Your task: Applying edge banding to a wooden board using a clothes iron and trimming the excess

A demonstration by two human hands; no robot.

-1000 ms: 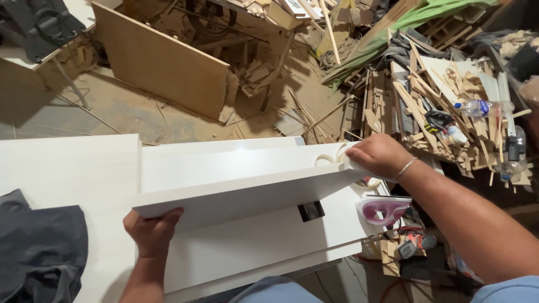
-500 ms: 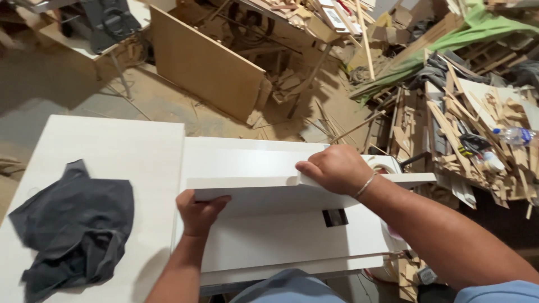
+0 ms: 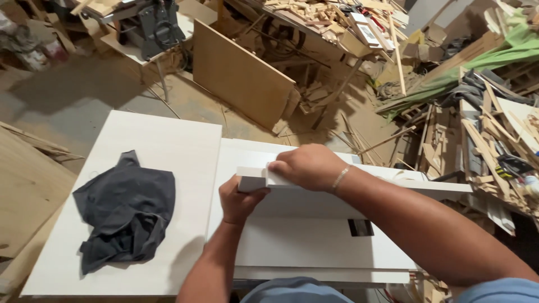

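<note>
A long white panel (image 3: 415, 187) stands on its edge over a stack of flat white boards (image 3: 314, 241). My left hand (image 3: 238, 199) grips the panel's left end from below and in front. My right hand (image 3: 306, 166) lies on top of the same end, fingers closed over its upper edge. A small dark rectangular label (image 3: 360, 227) shows on the board under the panel. To the left a crumpled dark grey cloth (image 3: 123, 207) rests on a wide white board (image 3: 163, 140), apart from both hands.
A brown plywood sheet (image 3: 241, 73) leans against a cluttered workbench behind the boards. Heaps of wood offcuts (image 3: 488, 140) fill the right side. A machine on a stand (image 3: 160, 28) is at the back left, on a dusty floor (image 3: 73, 101). Another brown board (image 3: 22, 196) lies at far left.
My right hand slid leftwards along the panel's top edge from its right end to its left end, close above my left hand. The view shifted left, showing the cloth.
</note>
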